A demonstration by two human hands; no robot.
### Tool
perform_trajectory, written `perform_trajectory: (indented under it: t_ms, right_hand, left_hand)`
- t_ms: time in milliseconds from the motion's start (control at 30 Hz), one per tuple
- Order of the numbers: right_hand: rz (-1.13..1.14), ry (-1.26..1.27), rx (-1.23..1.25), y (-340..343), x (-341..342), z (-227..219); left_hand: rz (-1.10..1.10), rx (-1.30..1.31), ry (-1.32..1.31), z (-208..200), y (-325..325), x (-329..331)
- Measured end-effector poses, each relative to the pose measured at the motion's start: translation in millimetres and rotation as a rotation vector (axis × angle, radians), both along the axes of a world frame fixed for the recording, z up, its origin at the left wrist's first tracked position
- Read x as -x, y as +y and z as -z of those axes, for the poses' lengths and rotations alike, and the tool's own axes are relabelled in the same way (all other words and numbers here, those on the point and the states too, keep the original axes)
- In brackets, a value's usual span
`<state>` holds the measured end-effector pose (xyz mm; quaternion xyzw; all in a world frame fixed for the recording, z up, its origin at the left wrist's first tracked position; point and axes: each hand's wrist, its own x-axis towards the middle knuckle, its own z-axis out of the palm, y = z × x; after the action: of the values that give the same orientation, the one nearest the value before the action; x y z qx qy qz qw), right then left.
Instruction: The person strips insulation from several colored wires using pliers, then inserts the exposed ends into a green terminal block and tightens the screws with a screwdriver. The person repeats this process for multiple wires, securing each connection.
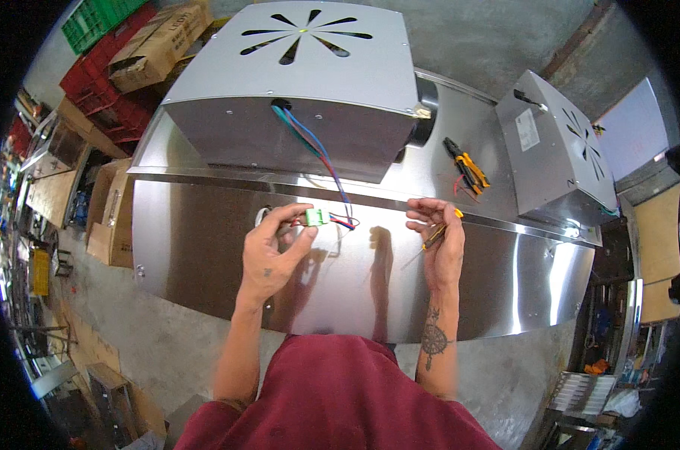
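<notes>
Between the thumb and fingers of my left hand is a small green terminal connector. Blue, red and dark wires run from it up to a hole in the side of a large grey metal box with petal-shaped slots on top. My right hand is raised to the right, palm partly turned up. It holds a thin screwdriver with a yellow and black handle, its shaft pointing down and left. The two hands are apart, above the shiny metal worktop.
Yellow-and-black pliers lie behind my right hand beside short red wires. A second grey slotted box stands at the right. Cardboard boxes and a red crate are stacked at the far left.
</notes>
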<state>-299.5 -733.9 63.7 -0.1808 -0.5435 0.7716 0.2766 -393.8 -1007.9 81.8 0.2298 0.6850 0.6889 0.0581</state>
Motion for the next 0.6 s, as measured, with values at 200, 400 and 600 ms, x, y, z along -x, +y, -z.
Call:
perform_trajectory:
  t_ms: [200, 400, 600]
  right_hand:
    - [-0.201, 0.162, -0.032, -39.3, -7.6, -57.0]
    - [-0.263, 0.322, -0.197, -74.0, 5.9, -68.9]
    - [-0.152, 0.28, -0.336, -90.0, 13.7, -64.4]
  left_hand:
    - [0.001, 0.093, 0.057, -0.8, -3.0, 0.5]
    - [-0.018, 0.079, 0.047, -0.7, -1.6, -0.8]
    - [-0.025, 0.114, 0.051, 0.1, -1.6, 0.0]
